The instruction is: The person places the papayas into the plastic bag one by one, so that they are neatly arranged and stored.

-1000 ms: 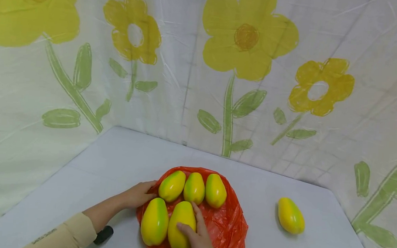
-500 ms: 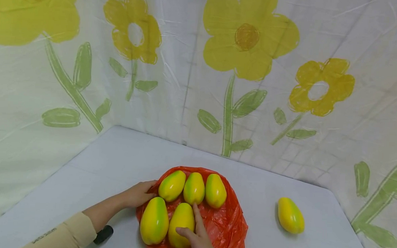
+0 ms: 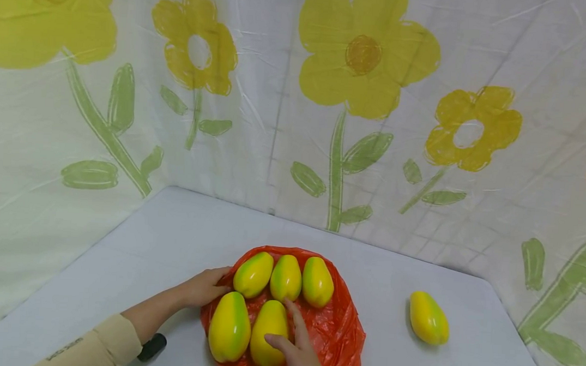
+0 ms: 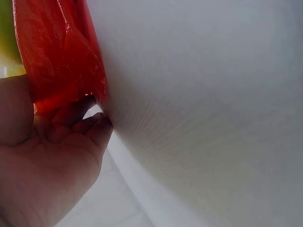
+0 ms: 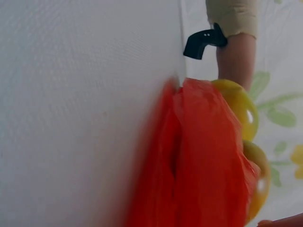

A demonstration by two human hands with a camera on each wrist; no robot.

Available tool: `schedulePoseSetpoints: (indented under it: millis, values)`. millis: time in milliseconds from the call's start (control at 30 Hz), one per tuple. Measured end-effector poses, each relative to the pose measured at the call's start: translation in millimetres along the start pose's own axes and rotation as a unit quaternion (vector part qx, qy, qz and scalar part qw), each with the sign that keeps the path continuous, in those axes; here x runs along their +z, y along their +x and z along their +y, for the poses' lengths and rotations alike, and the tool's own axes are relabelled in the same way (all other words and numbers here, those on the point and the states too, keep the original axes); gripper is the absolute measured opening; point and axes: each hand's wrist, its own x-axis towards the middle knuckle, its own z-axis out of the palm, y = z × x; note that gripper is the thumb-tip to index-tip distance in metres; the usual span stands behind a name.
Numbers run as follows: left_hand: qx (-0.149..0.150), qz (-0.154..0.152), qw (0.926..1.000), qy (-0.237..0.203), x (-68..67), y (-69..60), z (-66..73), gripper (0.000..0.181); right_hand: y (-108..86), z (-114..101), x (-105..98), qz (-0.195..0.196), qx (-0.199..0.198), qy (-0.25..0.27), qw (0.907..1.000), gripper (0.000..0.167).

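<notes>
In the head view a red plastic bag [image 3: 337,338] lies spread on the table with several yellow-green papayas in it. My left hand [image 3: 205,287] holds the bag's left edge. In the left wrist view the bag's edge [image 4: 61,61] runs between the left thumb and the curled fingers. At the front of the bag rests a papaya [image 3: 268,343], beside another papaya [image 3: 230,327]. My right hand [image 3: 299,347] is at its right side, thumb over its front, fingers loosely extended. The right wrist view shows mostly the bag's side and only a sliver of hand.
One papaya [image 3: 429,318] lies outside the bag on the white table [image 3: 173,227], to the right. A black object [image 3: 152,347] is by the left forearm, seen as a wrist mount [image 5: 204,42] in the right wrist view. A flowered curtain [image 3: 255,148] hangs behind.
The papaya by my right hand has settled lower into the bag. My right hand has shifted slightly right and its hold has loosened. The left hand has stayed put.
</notes>
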Motion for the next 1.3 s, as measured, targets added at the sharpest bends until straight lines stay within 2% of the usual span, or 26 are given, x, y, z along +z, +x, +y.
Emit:
schedulePoseSetpoints:
  millis: [200, 433, 500, 633, 733, 833, 967, 1133, 1300]
  values:
    - [0.003, -0.001, 1.0, 0.002, -0.3, -0.2, 0.2, 0.043, -6.8, -3.8, -12.4, -0.015, -0.036, -0.024, 0.9989, 0.076]
    - [0.001, -0.001, 1.0, 0.002, -0.3, 0.2, 0.2, 0.043, -16.8, -10.6, -27.2, -0.033, -0.035, -0.064, 0.9968, 0.082]
    - [0.0, -0.001, 1.0, 0.002, -0.1, 0.3, 0.1, 0.043, -18.8, -12.1, -31.6, -0.039, -0.034, -0.063, 0.9967, 0.082]
    - [-0.007, 0.002, 1.0, 0.002, 0.8, 0.6, -0.1, 0.042, -21.6, -14.9, -43.4, -0.064, -0.025, -0.028, 0.9972, 0.083]
    - [-0.011, 0.004, 0.9999, 0.002, 1.4, 0.8, -0.4, 0.042, -21.4, -16.5, -56.5, -0.063, -0.025, -0.043, 0.9968, 0.083]
    - [-0.01, 0.005, 0.9999, 0.004, 1.5, 1.0, -0.3, 0.043, -20.4, -18.1, -72.0, -0.039, -0.029, -0.071, 0.9963, 0.085]
    - [-0.009, 0.006, 0.9999, 0.006, 0.7, 1.2, 0.1, 0.044, -19.1, -22.7, -93.3, 0.022, -0.04, -0.085, 0.9953, 0.084]
    - [-0.015, 0.007, 0.9999, 0.003, -0.3, 1.0, 0.1, 0.044, -15.4, -28.6, -125.5, 0.114, -0.043, -0.138, 0.9829, 0.085]
    - [-0.013, 0.002, 0.9999, 0.002, 0.1, 0.7, -0.5, 0.044, -15.2, -29.9, -157.8, 0.139, -0.046, -0.17, 0.9746, 0.093]
